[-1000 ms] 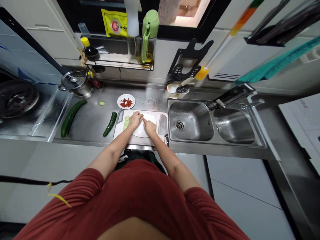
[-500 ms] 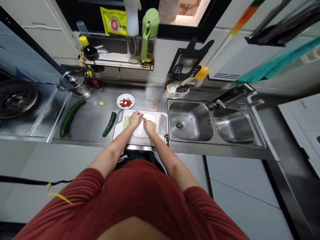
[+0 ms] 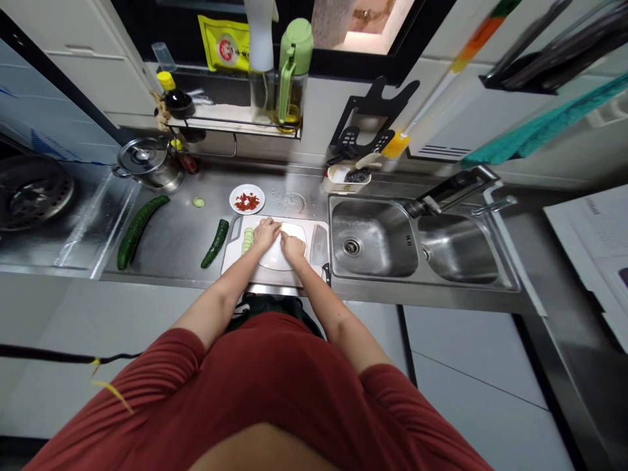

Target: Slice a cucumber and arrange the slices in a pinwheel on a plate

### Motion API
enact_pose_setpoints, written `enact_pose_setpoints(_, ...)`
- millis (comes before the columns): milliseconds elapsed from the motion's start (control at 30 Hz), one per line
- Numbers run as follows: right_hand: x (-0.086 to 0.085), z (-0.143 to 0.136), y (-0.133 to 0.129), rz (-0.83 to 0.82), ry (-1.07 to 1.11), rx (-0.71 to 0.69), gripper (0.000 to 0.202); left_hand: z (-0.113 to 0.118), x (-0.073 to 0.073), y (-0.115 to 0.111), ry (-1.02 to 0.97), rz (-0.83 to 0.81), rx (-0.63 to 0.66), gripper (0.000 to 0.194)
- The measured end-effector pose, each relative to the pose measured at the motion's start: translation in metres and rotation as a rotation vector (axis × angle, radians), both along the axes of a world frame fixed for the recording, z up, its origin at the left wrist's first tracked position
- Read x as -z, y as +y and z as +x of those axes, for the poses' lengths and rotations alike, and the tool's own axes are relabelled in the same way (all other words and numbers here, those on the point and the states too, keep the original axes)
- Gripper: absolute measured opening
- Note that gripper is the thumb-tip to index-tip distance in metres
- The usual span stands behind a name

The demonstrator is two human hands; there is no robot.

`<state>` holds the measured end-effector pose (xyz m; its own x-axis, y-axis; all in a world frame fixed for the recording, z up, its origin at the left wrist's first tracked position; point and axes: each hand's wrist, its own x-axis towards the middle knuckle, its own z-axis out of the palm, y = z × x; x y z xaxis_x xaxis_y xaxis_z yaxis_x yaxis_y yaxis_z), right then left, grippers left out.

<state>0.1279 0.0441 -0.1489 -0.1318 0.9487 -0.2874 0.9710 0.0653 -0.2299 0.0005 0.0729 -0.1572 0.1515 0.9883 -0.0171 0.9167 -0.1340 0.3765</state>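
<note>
My left hand and my right hand meet over a white plate on the cutting board. Both have their fingers closed at a small pale green piece, seemingly a cucumber slice; the fingers partly cover it. A row of overlapping cucumber slices lies on the board, left of my left hand. Along the board's right side rests a kitchen knife, its dark handle toward me. Left of the board is a cut cucumber.
A small plate of chopped red pieces stands behind the board. Farther left are a whole cucumber, a cucumber end and a lidded pot. A double sink adjoins on the right. Bottles stand on a wall shelf.
Both hands stay almost in place over the plate, with only slight finger movement. A little more of the pale green piece shows between them. The knife and cucumbers have not moved.
</note>
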Motion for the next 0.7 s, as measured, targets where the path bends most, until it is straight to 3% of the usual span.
enact_pose_setpoints(400,-0.014,-0.001,0.014,-0.009,0.006,-0.024,0.032,0.011,-0.01,0.001,-0.056,-0.009,-0.084,0.025)
enact_pose_setpoints(533,-0.02,0.003,0.009,0.022,0.054,0.035,0.037,0.01,-0.014,-0.012,-0.137,0.025,-0.195,0.026)
enact_pose_setpoints(700,-0.02,0.011,-0.007,0.049,0.112,0.101,0.039,-0.012,-0.013,-0.039,-0.22,0.052,-0.352,0.027)
